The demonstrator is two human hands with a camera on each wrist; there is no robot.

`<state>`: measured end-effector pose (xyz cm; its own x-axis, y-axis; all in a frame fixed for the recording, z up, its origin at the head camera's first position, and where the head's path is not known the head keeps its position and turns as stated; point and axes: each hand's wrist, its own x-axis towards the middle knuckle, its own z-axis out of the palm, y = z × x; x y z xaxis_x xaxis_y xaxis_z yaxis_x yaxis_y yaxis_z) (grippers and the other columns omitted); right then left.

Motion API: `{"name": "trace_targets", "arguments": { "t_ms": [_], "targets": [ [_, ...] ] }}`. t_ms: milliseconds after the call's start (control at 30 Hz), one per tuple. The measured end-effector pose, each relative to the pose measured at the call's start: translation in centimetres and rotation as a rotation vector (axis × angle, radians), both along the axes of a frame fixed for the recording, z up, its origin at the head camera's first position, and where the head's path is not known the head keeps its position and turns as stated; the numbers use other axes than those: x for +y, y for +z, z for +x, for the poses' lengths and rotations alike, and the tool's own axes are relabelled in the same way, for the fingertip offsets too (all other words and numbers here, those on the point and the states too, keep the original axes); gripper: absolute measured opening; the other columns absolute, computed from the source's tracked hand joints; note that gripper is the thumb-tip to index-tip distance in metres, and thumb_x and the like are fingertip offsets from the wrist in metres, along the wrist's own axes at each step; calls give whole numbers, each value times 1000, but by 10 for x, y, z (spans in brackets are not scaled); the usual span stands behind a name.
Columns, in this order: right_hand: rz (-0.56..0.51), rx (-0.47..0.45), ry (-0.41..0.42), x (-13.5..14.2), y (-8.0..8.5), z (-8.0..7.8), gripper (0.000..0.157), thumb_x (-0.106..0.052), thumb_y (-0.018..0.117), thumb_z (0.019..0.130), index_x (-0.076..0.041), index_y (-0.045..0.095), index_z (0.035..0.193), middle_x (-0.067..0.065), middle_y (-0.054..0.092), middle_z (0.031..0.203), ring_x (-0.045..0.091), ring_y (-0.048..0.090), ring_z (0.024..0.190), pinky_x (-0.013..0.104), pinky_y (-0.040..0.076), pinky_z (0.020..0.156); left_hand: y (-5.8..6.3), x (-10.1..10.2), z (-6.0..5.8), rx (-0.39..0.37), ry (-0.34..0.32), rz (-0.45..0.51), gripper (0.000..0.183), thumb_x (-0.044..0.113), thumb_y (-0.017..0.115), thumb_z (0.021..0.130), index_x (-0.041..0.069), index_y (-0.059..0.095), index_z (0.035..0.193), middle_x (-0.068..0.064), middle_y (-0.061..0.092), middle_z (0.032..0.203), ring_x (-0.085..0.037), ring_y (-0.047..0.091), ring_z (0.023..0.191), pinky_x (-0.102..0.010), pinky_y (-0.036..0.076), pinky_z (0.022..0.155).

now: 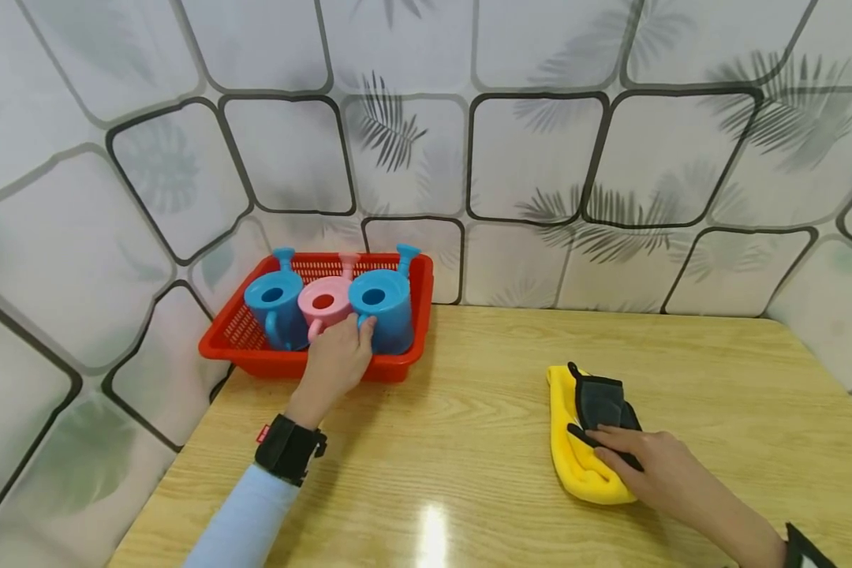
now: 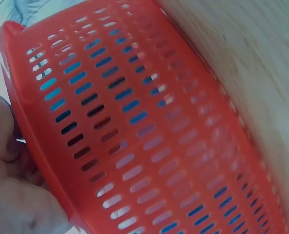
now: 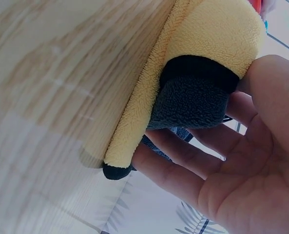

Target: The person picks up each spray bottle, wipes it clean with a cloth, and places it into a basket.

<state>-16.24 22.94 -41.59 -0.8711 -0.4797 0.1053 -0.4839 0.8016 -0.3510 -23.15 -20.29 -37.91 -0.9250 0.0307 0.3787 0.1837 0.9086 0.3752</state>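
Observation:
My left hand (image 1: 337,359) reaches over the front rim of a red plastic basket (image 1: 390,371) and grips the handle of the right-hand blue toy watering can (image 1: 397,319). A pink watering can (image 1: 326,292) stands in the middle of the basket, and another blue watering can (image 1: 280,308) is at its left. In the left wrist view, the slotted basket side hides most of the cans. On the table, my right hand (image 1: 660,469) holds a folded yellow and dark grey towel (image 1: 564,450), thumb and fingers on either side of its folds.
A pale wooden table (image 1: 483,394) carries the basket at the back left and the towel on the right. Behind it, and along both sides, rises a white covering (image 1: 532,158) with grey outlines and leaf prints. The basket stands near this backdrop.

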Motion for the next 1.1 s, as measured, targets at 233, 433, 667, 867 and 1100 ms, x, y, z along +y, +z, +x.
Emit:
{"name": "trace_targets", "arguments": {
  "t_ms": [233, 433, 667, 867, 1100],
  "targets": [
    [0, 4, 12, 0, 0, 1, 31, -25, 64, 93, -7, 71, 117, 20, 72, 112, 32, 69, 87, 56, 57, 74, 9, -5, 9, -130, 5, 78, 33, 37, 42, 103, 8, 49, 87, -9, 49, 66, -23, 52, 59, -33, 46, 57],
    [6, 3, 9, 0, 0, 0, 32, -26, 64, 93, -6, 71, 117, 20, 72, 112, 33, 69, 87, 56, 57, 73, 17, -11, 18, -298, 36, -51, 40, 40, 38, 103, 10, 53, 82, -7, 51, 63, -22, 51, 57, -31, 40, 51],
    [11, -5, 8, 1, 0, 0, 32, -25, 64, 93, -6, 71, 117, 21, 71, 113, 27, 69, 81, 53, 58, 70, 16, -14, 21, -372, 62, -136, 46, 39, 32, 104, 10, 55, 78, -9, 50, 64, -29, 54, 71, -48, 40, 71],
    [16, -22, -6, 3, -1, 0, 32, -26, 63, 93, -6, 71, 117, 23, 70, 115, 26, 68, 80, 55, 58, 72, 8, -4, 16, -318, 46, -175, 44, 40, 31, 104, 10, 54, 81, -9, 51, 67, -30, 54, 76, -53, 38, 76],
    [12, -94, -28, 3, -1, 0, 36, -29, 59, 96, -6, 68, 121, 26, 66, 121, 39, 66, 95, 61, 54, 78, 7, 2, 11, -293, 50, -175, 45, 42, 31, 103, 13, 52, 76, -7, 49, 63, -26, 51, 65, -43, 35, 65]
  ]
}}
